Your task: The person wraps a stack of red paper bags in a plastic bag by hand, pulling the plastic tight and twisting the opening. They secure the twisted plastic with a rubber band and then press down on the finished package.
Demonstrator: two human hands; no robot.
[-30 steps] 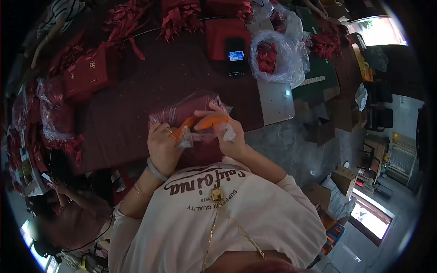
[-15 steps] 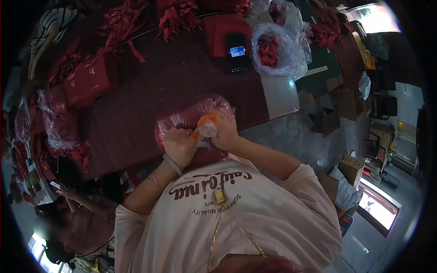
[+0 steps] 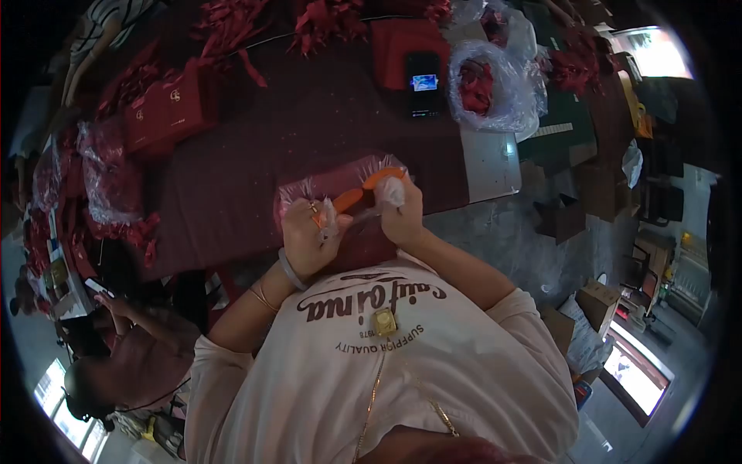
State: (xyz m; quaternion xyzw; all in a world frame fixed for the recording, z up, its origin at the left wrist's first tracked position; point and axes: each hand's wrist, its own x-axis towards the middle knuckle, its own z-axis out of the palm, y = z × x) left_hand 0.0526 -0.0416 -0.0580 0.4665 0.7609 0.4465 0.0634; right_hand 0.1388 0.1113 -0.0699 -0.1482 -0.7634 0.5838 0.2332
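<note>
A clear plastic bag (image 3: 334, 179) filled with something red lies at the table's near edge, close to my chest. My left hand (image 3: 308, 241) is closed on one gathered end of the bag's plastic. Another bunched end of it is gripped by my right hand (image 3: 405, 213), slightly higher and to the right. A thin stretch of plastic spans the gap between the hands. Orange coverings show at the fingers of both hands and point toward each other. What exactly is inside the bag cannot be made out.
A dark red cloth covers the table (image 3: 232, 193). On it are a phone (image 3: 423, 85), red boxes (image 3: 170, 112), red ribbon bundles (image 3: 232, 23) and an open plastic bag of red pieces (image 3: 495, 85). At left sits another person (image 3: 147, 348) holding a phone.
My hands have drawn apart from close together, each keeping hold of bunched plastic. The head view has shifted slightly, so the table things appear further right.
</note>
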